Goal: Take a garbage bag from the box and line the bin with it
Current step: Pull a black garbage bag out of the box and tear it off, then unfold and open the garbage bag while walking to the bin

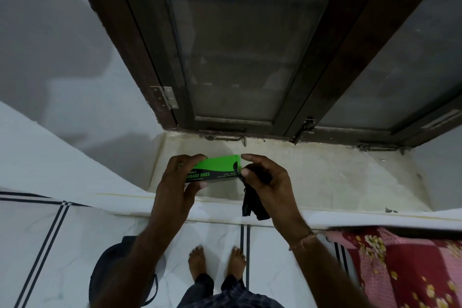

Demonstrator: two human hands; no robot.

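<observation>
A green and black box (220, 169) printed "GARBAGE BAGS" is held over the window sill (312, 177), gripped at its left end by my left hand (178, 180). At the box's right end my right hand (267, 182) holds a folded black garbage bag (252, 204), which hangs down below my palm. My right thumb and fingertips touch the box's right edge. A dark round bin (112, 272) stands on the floor at lower left, mostly hidden behind my left forearm.
A dark wooden window frame (312, 70) with a metal latch hook (227, 138) rises behind the sill. White floor tiles with dark stripes lie below. A pink flowered cloth (400, 267) is at lower right. My bare feet (217, 261) stand near the sill.
</observation>
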